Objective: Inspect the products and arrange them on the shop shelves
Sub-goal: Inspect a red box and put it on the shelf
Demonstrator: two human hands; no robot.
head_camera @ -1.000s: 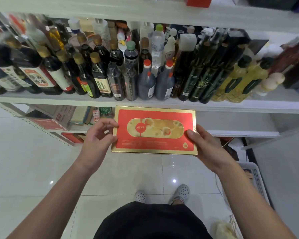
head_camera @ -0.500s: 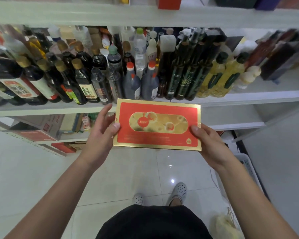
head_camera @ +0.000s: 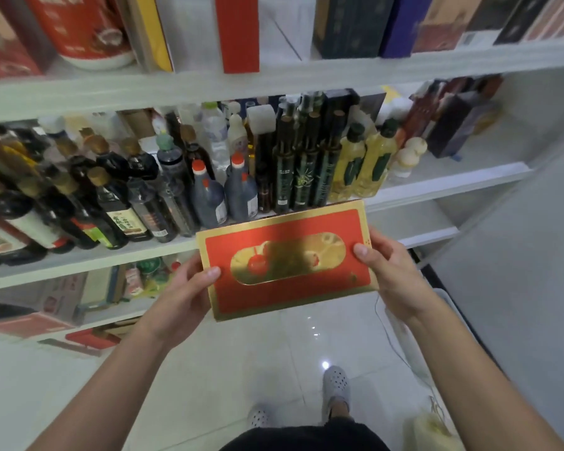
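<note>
- Head view, nearest: two bare forearms reach forward and up over the tiled floor [head_camera: 241, 346].
- Left hand [head_camera: 179, 297] has its grip on the left end of the red-and-gold gift box [head_camera: 287, 288], thumb on top. The right hand [head_camera: 394, 275] grips the right end the same way.
- The box is held in the air, face up and slightly tilted, just in front of the bottle shelf [head_camera: 437, 187].
- Behind it stand dark bottles [head_camera: 293, 177]; upright cartons [head_camera: 238, 30] line the upper shelf [head_camera: 306, 79].
</note>
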